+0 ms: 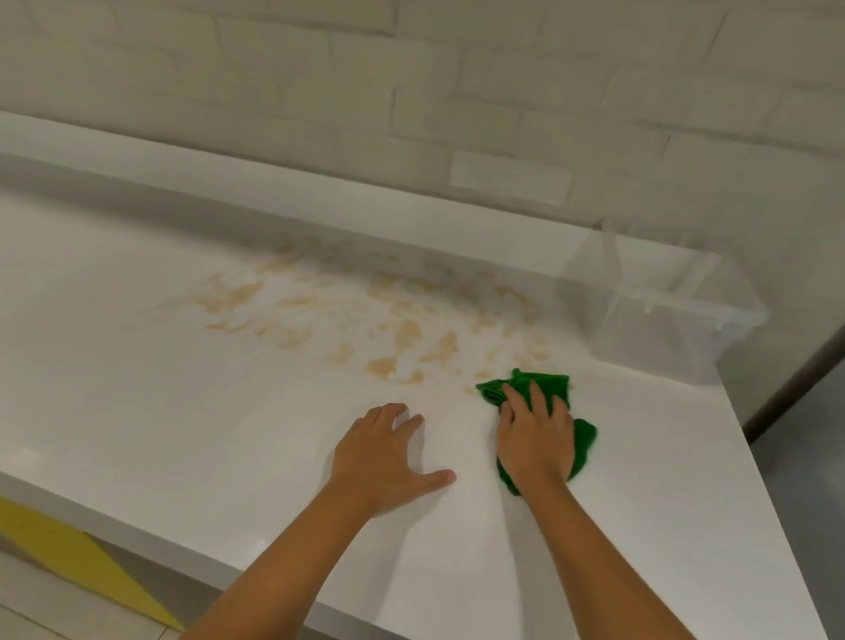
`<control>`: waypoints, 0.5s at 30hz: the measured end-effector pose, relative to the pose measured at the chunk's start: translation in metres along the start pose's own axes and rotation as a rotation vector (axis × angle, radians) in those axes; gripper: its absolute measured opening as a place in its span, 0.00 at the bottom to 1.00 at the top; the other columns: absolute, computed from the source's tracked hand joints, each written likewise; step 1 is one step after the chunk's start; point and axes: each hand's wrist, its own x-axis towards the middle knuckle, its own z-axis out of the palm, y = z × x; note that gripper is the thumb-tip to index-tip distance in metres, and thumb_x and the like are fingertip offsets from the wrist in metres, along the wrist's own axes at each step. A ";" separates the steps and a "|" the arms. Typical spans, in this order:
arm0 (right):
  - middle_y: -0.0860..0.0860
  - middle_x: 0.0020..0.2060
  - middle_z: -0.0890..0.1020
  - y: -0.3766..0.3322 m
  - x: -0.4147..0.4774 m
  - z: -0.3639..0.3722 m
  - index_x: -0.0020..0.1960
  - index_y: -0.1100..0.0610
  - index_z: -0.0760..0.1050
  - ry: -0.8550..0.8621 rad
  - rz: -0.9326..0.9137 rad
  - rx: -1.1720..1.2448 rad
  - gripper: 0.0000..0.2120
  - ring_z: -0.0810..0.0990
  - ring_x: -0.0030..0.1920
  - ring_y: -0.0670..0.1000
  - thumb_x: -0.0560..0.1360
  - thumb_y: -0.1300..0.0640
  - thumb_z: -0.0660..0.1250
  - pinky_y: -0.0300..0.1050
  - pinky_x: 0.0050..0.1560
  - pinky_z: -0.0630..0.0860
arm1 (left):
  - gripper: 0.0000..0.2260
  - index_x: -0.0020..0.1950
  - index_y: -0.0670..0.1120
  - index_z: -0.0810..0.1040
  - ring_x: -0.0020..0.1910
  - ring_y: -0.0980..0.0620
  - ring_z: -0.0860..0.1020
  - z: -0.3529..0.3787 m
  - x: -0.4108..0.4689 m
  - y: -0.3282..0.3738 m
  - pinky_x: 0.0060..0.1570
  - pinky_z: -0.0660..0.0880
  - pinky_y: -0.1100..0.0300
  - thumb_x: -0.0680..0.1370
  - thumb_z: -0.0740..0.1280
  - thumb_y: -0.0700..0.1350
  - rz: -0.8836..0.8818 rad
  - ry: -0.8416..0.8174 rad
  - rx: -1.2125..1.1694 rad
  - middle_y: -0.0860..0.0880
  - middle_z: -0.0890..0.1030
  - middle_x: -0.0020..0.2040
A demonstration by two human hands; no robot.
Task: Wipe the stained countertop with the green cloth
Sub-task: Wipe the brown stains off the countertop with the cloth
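The white countertop [144, 396] carries a wide patch of brownish stains [359, 313] across its middle and back. A crumpled green cloth [555, 390] lies at the near right edge of the stains. My right hand [535, 441] lies flat on top of the cloth, fingers spread and fairly straight, pressing it onto the surface. My left hand [386, 458] rests palm down on the bare counter just left of the cloth, fingers spread, holding nothing.
A clear plastic container [669, 312] stands at the back right by the white brick wall [435, 63]. The counter's right edge [755, 486] drops beside a grey panel. The front edge runs over yellow cabinet fronts [53, 542] and tiled floor.
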 end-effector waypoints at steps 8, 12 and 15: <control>0.51 0.70 0.67 0.013 -0.024 -0.018 0.70 0.49 0.64 -0.012 -0.147 0.519 0.18 0.63 0.69 0.52 0.81 0.52 0.51 0.48 0.70 0.59 | 0.30 0.76 0.52 0.57 0.74 0.53 0.59 -0.005 0.006 0.007 0.68 0.63 0.56 0.77 0.58 0.62 0.013 0.078 -0.117 0.53 0.59 0.75; 0.58 0.66 0.71 0.055 -0.022 -0.023 0.68 0.61 0.66 0.169 0.059 0.395 0.17 0.69 0.65 0.58 0.80 0.61 0.52 0.49 0.67 0.63 | 0.28 0.76 0.49 0.58 0.76 0.49 0.54 0.002 0.014 0.047 0.73 0.56 0.54 0.79 0.58 0.58 0.166 0.193 -0.136 0.49 0.56 0.77; 0.61 0.68 0.68 0.070 -0.022 -0.013 0.69 0.64 0.64 0.110 0.094 0.303 0.18 0.64 0.69 0.58 0.80 0.63 0.52 0.50 0.72 0.56 | 0.29 0.76 0.50 0.56 0.77 0.42 0.46 0.018 0.019 0.081 0.75 0.45 0.48 0.77 0.50 0.61 0.255 0.075 -0.040 0.45 0.49 0.78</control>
